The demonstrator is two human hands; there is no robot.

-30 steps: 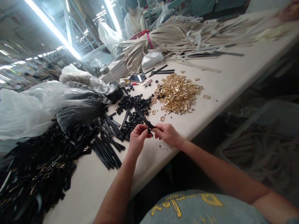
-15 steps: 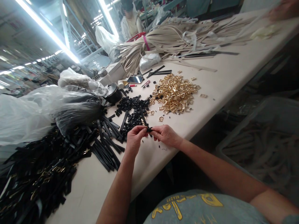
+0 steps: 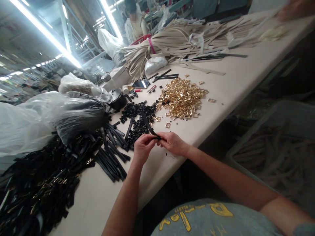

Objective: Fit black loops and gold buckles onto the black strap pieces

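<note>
Between my two hands, close to the table's front edge, is a black strap (image 3: 148, 125) whose free end sticks up and away to the left. My left hand (image 3: 143, 146) pinches it with thumb and fingers. From the other side my right hand (image 3: 172, 143) grips the same strap, fingertips almost meeting the left ones. Just beyond lies a heap of small black loops (image 3: 137, 110). A pile of gold buckles (image 3: 183, 96) spreads to its right. Loose black straps (image 3: 111, 163) lie left of my left hand. My fingers hide the strap's near end.
A mass of black straps with gold buckles (image 3: 46, 183) fills the table's left, beside plastic bags (image 3: 31, 121). A black pot (image 3: 118, 99), a phone (image 3: 141, 84) and bundled beige strips (image 3: 172, 41) lie farther back. A plastic bin (image 3: 270, 147) stands right. Another person's hand (image 3: 296, 10) shows top right.
The black strap has turned in my fingers, so more of its length now shows, pointing up and left. Both hands stay close together. The whole view has shifted slightly.
</note>
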